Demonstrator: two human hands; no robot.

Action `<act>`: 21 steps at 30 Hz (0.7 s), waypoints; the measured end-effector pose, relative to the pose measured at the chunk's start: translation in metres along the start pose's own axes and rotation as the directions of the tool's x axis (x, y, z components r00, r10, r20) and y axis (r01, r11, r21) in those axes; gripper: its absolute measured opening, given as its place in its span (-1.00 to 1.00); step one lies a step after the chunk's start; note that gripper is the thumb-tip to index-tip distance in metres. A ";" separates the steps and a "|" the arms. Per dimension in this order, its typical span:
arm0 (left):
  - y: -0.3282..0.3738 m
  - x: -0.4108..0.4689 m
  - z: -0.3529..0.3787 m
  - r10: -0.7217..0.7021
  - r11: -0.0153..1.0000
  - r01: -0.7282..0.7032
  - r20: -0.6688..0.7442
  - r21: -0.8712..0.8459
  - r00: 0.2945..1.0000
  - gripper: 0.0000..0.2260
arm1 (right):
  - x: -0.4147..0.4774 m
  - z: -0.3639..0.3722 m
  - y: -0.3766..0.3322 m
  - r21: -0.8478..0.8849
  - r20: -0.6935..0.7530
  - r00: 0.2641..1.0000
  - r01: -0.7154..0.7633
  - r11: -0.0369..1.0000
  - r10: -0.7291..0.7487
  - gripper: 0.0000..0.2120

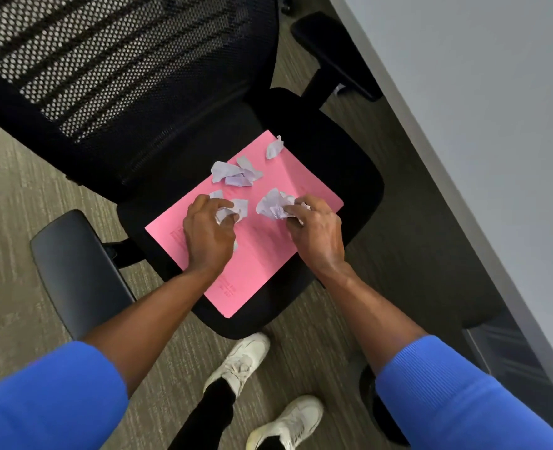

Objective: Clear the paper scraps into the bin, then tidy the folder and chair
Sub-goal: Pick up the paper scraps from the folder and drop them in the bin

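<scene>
The pink folder (262, 241) lies flat on the black chair (327, 151) seat, its near corner reaching the seat's front edge; a grey tabletop (496, 125) edge runs close on the right, open carpet on the left. Both palms face down. The left hand (208, 237) fingers pinch a paper scrap (240, 207); the right hand (317, 237) fingers pinch a crumpled wad (273, 203). Loose scraps (236, 173) lie farther back on the folder.
</scene>
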State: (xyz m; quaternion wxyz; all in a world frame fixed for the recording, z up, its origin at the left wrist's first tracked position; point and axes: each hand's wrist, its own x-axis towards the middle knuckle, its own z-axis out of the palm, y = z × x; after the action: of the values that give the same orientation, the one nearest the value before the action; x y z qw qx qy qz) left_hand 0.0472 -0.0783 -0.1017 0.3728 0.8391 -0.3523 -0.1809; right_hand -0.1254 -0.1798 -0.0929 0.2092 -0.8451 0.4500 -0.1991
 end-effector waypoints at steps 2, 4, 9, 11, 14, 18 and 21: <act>0.005 -0.001 -0.001 -0.014 1.000 0.014 -0.012 -0.027 1.000 -0.87 | -0.006 -0.006 0.001 0.011 -0.039 0.999 -0.021 1.000 0.021 -0.81; 0.010 -0.003 0.001 -0.012 0.999 0.011 -0.018 -0.042 1.000 -0.86 | -0.014 -0.012 0.003 0.021 -0.069 0.997 -0.037 0.999 0.038 -0.80; 0.030 -0.016 0.009 0.033 0.996 -0.033 -0.004 -0.079 0.999 -0.85 | -0.041 -0.022 0.014 0.016 -0.089 0.990 -0.110 0.994 0.111 -0.79; 0.036 -0.023 0.015 0.046 0.996 -0.045 0.010 -0.080 0.999 -0.85 | -0.054 -0.025 0.021 0.024 -0.110 0.985 -0.133 0.991 0.135 -0.80; 0.044 -0.038 0.027 0.083 0.993 -0.079 0.039 -0.090 0.996 -0.86 | -0.079 -0.030 0.030 0.055 -0.144 0.972 -0.178 0.982 0.185 -0.80; 0.056 -0.066 0.049 0.107 0.991 -0.098 0.098 -0.090 0.989 -0.87 | -0.119 -0.038 0.041 0.097 -0.156 0.942 -0.284 0.954 0.297 -0.79; 0.065 -0.093 0.069 0.144 0.988 -0.132 0.158 -0.082 0.977 -0.87 | -0.152 -0.044 0.050 0.136 -0.178 0.909 -0.357 0.924 0.378 -0.79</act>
State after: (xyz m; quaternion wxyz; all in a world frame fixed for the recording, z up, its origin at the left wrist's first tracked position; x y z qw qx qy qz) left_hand -0.0853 -0.0759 -0.0940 0.3839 0.7812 -0.4324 -0.2353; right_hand -0.2609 -0.0852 -0.1053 0.2386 -0.7091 0.6092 -0.2628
